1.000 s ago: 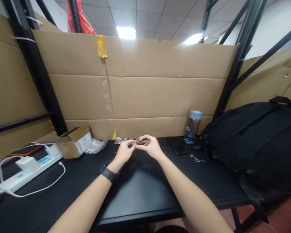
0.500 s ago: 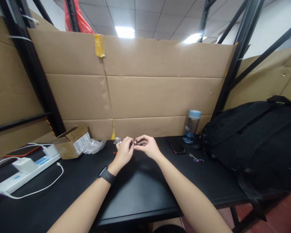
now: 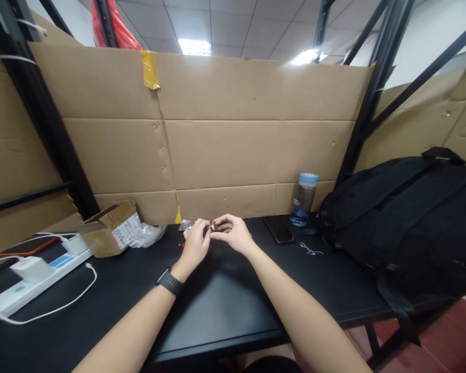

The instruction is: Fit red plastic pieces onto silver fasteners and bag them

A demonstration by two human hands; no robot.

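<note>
Between my two hands, above the black table, is a small dark, shiny rounded object, too small to name. My right hand pinches it from the right with thumb and fingers. My left hand, with a dark watch on its wrist, is closed at the object's left side, fingertips touching it. What else those left fingers hold is hidden. Just behind the left hand lies a clear plastic packet, and a small red item shows beside it.
On the left stand an opened cardboard box, crumpled clear plastic and a white power strip with cables. To the right are a phone, a water bottle, a small keychain and a black backpack. Cardboard walls enclose the back.
The view has shifted slightly, so the surroundings sit a little further left. Both hands stay together around the small object, with only slight finger movement.
</note>
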